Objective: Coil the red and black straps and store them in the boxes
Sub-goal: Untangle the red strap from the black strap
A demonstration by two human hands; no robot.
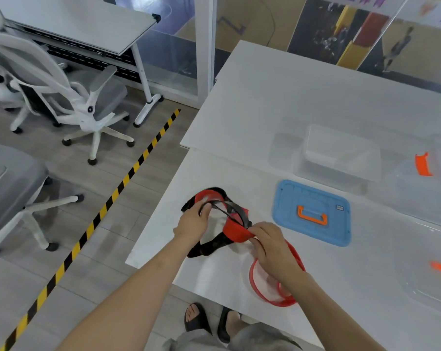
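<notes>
A red and black strap (233,230) lies in loose loops near the front left edge of the white table (277,102). My left hand (193,220) grips one loop of it at the left. My right hand (271,245) pinches the strap where the red band folds over. A thin red loop of the strap (258,290) trails on the table under my right wrist. A clear open box (338,158) stands behind, with a blue lid with an orange handle (312,214) lying flat in front of it.
More clear boxes with orange parts (423,164) stand at the right edge of the table. White office chairs (70,97) and a second desk (82,24) are on the left, beyond a yellow-black floor tape (108,201). My sandalled feet (201,319) show under the table edge.
</notes>
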